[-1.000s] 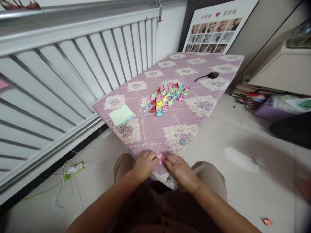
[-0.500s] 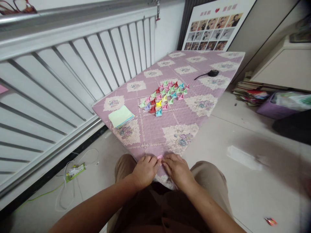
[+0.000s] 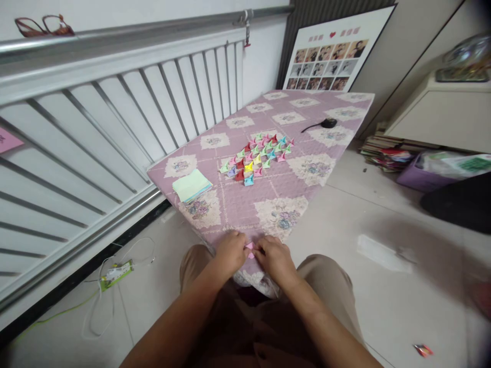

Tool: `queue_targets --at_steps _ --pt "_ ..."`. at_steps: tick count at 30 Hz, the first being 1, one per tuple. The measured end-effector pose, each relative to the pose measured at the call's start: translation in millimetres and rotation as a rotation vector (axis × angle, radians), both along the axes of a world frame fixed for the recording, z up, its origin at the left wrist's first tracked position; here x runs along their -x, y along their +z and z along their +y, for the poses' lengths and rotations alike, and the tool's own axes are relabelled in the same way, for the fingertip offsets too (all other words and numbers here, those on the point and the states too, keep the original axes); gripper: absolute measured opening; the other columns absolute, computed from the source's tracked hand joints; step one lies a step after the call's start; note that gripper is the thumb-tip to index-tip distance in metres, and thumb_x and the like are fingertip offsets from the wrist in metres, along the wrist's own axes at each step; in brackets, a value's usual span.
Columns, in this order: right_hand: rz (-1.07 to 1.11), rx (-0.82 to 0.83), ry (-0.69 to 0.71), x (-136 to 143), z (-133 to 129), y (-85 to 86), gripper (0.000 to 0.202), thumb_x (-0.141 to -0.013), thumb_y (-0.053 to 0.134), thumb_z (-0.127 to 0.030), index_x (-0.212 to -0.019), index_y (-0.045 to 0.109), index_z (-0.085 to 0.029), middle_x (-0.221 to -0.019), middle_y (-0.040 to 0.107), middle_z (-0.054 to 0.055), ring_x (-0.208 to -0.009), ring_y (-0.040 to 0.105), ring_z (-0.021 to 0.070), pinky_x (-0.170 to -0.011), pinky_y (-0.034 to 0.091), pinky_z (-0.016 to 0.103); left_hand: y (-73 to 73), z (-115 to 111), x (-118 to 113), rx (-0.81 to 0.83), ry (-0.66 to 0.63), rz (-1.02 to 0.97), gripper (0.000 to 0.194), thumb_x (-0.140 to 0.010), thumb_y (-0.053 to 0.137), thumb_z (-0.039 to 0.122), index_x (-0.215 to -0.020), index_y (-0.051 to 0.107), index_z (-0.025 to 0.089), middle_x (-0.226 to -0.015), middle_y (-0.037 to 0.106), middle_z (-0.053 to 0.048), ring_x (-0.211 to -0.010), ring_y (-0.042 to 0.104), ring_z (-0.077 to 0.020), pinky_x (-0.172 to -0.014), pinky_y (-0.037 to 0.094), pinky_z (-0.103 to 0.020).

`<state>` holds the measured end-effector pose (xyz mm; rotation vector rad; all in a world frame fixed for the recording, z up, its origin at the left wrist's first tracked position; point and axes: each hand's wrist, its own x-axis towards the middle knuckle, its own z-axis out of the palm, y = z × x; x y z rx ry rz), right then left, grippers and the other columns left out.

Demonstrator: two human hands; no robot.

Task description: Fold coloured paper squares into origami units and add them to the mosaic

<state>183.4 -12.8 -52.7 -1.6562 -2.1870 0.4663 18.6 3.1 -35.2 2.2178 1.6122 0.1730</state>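
A small folded piece of pink paper lies at the near corner of the table, between my two hands. My left hand pinches its left side, fingers curled. On its right side, my right hand has its fingers bent and closed at the edge. My fingers partly hide the folds. Farther up the cloth stand rows of folded paper figures in red, pink, green, blue and yellow. Left of them lies a stack of square paper sheets, pale green on top.
A patterned purple tablecloth covers the table. A black object with a short cord lies toward its far right. A white radiator runs along the left, with a power strip and cables on the floor below.
My hands have shifted slightly, and more of the pink paper shows between them. The whole view has tilted up a little, bringing the eyeglasses on the pipe further into sight.
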Motion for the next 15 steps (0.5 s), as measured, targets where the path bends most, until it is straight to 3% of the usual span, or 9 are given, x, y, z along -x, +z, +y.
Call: queue_targets --at_steps 2,7,15 --pt "0.027 0.003 -0.016 0 0 -2.3 0.006 -0.082 0.062 -0.026 -0.086 0.062 -0.022 -0.090 0.064 0.004 -0.088 0.055 0.0200 -0.076 0.038 0.030 -1.4 3 -2 0.030 -0.008 0.018 0.013 -0.081 0.063 0.030 -0.088 0.061 0.019 -0.094 0.062 -0.005 -0.090 0.056 -0.0202 -0.079 0.042 -0.030" --pt "0.060 0.052 -0.033 0 3 -1.7 0.040 -0.079 0.064 -0.023 -0.118 0.056 -0.021 -0.112 0.064 0.008 -0.103 0.055 0.0236 -0.084 0.039 0.033 -4.0 4 -2 0.036 0.019 -0.028 0.013 -0.079 0.065 0.027 -0.087 0.059 0.018 -0.094 0.062 -0.004 -0.090 0.056 -0.0187 -0.078 0.042 -0.029" --pt "0.018 0.152 0.006 0 6 11.8 0.013 -0.080 0.063 -0.027 -0.092 0.065 -0.025 -0.095 0.063 0.004 -0.093 0.054 0.0203 -0.076 0.034 0.030 -7.0 -7 3 0.050 0.088 -0.259 0.010 -0.079 0.061 0.020 -0.087 0.055 0.020 -0.086 0.062 0.000 -0.080 0.056 -0.0151 -0.072 0.042 -0.026"
